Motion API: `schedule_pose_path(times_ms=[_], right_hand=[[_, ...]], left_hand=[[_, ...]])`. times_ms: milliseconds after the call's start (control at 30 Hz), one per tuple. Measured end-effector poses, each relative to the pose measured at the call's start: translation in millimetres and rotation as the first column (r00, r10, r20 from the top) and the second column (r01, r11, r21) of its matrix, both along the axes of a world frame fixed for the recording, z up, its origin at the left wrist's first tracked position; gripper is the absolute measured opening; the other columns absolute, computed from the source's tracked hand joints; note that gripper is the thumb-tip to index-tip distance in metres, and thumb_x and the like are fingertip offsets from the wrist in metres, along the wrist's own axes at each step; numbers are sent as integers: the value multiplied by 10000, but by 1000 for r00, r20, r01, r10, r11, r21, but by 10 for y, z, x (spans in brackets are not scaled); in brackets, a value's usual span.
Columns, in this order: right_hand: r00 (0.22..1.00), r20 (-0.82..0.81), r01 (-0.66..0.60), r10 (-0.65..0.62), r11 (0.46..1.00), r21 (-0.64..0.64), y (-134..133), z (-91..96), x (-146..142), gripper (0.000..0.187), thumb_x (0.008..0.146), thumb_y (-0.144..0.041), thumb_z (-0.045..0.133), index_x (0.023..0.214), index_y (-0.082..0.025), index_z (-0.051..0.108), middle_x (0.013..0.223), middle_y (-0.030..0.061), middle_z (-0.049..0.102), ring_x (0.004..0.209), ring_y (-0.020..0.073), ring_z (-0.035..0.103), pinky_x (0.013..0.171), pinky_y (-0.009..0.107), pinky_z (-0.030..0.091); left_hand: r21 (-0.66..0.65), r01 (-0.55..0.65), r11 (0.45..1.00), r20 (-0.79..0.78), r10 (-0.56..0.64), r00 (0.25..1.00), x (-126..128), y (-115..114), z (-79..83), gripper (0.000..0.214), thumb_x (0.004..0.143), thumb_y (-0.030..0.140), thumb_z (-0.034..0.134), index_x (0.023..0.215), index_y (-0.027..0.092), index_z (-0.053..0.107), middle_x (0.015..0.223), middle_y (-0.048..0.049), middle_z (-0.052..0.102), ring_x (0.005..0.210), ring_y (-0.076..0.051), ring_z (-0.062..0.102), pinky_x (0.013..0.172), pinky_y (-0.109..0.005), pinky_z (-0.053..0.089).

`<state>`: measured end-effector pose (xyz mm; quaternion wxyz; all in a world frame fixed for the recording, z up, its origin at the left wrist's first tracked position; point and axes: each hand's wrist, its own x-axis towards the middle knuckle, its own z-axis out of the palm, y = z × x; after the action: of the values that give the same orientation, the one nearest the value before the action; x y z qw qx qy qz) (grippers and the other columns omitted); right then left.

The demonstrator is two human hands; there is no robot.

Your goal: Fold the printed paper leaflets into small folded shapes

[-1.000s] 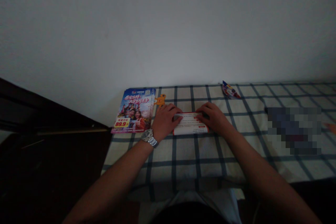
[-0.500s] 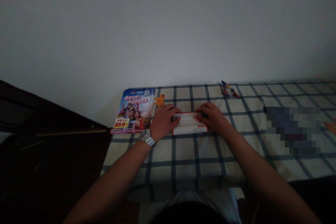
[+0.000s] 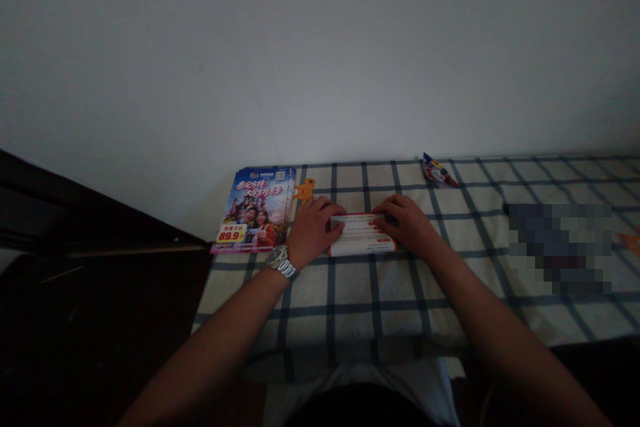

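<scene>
A folded flyer [image 3: 361,235], white with red edges and lines of print, lies on the checked cloth in front of me. My left hand [image 3: 315,230] grips its left end, thumb on the printed face and fingers at the far edge. At the right end, my right hand [image 3: 404,223] pinches the paper in the same way, its fingers bent over the upper corner. A metal watch sits on my left wrist. Close by on the left is a stack of colourful flyers [image 3: 255,207] with a blue top and a yellow price label reading 89.9.
The checked cloth [image 3: 350,307] runs up to a pale wall [image 3: 320,53]. Near the wall stands a small folded paper piece [image 3: 439,172], blue and red. A blurred-out dark object [image 3: 555,247] lies at the right. The cloth's left edge drops to a dark floor.
</scene>
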<state>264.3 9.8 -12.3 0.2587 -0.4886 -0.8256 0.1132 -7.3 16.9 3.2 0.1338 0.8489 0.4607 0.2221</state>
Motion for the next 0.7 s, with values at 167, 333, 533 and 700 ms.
schedule_pose_path(times_ms=[167,333,533,700], right_hand=[[1000,-2,8,-8,1000,-4,-14,17,-11,157,929,-270,671,1071,-221,717,1024,93,630,966,268,591,868,430,494],[1000,-6,2,-2,1000,-8,-13,16,-9,160,921,-252,681,1073,-216,715,1023,88,632,969,266,594,878,427,492],[1000,-16,-6,6,1000,-3,-5,8,2,146,928,-262,676,1065,-227,712,1014,83,633,948,259,596,864,420,494],[1000,-12,0,0,1000,5,-5,5,4,148,921,-257,687,1064,-224,708,1009,79,629,943,254,596,862,415,498]], left_hand=[[7,-6,1000,-8,6,1000,-4,8,-19,237,907,290,663,1143,270,686,1125,-48,615,1076,-269,546,985,-455,436],[10,-10,1000,-20,10,1000,3,13,-22,232,902,286,668,1133,260,679,1119,-50,612,1068,-270,545,974,-452,439],[10,-20,1000,-15,20,1000,1,12,-31,218,908,299,662,1121,255,669,1121,-50,613,1076,-271,543,990,-453,435],[16,-19,1000,-12,19,1000,-3,12,-38,223,907,300,666,1125,255,665,1110,-52,610,1063,-267,549,989,-452,436]])
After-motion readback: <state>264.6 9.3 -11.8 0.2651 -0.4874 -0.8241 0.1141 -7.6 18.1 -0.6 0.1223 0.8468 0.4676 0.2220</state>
